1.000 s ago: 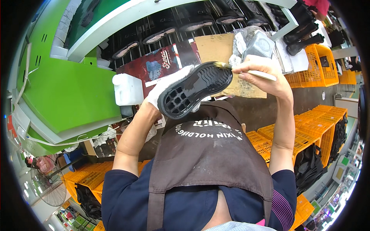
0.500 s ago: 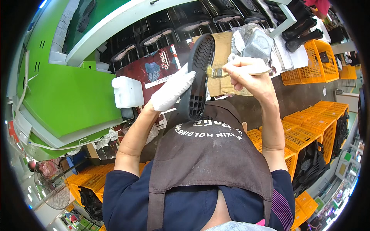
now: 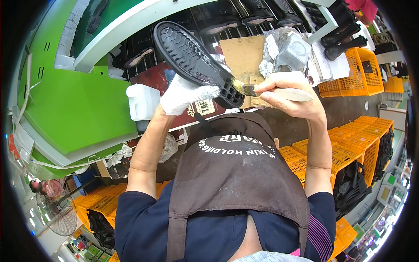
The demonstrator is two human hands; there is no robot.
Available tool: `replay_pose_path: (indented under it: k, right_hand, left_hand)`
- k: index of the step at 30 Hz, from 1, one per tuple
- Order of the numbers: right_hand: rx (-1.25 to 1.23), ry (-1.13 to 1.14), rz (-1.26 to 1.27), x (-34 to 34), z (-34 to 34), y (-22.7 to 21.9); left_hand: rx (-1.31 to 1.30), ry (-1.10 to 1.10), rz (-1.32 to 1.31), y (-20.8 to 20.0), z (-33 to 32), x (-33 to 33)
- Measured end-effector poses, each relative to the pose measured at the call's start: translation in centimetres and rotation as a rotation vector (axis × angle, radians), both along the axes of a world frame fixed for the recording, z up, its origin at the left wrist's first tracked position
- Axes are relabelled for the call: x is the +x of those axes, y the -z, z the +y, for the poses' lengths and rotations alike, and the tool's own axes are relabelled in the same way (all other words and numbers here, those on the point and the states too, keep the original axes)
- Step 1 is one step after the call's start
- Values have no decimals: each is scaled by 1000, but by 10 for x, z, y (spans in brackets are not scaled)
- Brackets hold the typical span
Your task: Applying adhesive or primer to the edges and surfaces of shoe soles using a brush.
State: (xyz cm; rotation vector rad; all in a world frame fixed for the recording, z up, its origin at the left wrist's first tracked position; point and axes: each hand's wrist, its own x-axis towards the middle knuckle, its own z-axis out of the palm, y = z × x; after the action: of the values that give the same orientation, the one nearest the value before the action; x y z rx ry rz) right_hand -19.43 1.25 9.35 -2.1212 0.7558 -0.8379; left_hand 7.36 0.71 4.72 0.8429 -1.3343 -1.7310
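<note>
Head view: I see the gloved left hand [image 3: 185, 92] clamped around a black shoe sole [image 3: 194, 61] — wavy tread up, raised over the brown apron [image 3: 235, 174]. The right hand [image 3: 290, 94] pinches a paintbrush [image 3: 266, 91] — bristles touching the sole's heel end.

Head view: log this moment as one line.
left hand: gloved, holds black shoe sole | right hand: grips brush | bristles at sole heel end
</note>
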Motion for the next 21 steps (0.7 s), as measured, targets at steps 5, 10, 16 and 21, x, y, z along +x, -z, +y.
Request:
replay_pose_path:
  k: [5, 10, 16, 21]
  right_hand:
    - [78, 52, 96, -5, -2, 0]
    - [74, 137, 47, 4, -1, 1]
    - [410, 339, -19, 19, 3, -5]
    - [371, 291, -102, 26, 9, -7]
  left_hand:
    - [-350, -48, -404, -3, 2, -1]
    - [-596, -28, -649, 20, 14, 8]
    - [226, -23, 193, 15, 33, 5]
    - [168, -186, 183, 12, 15, -24]
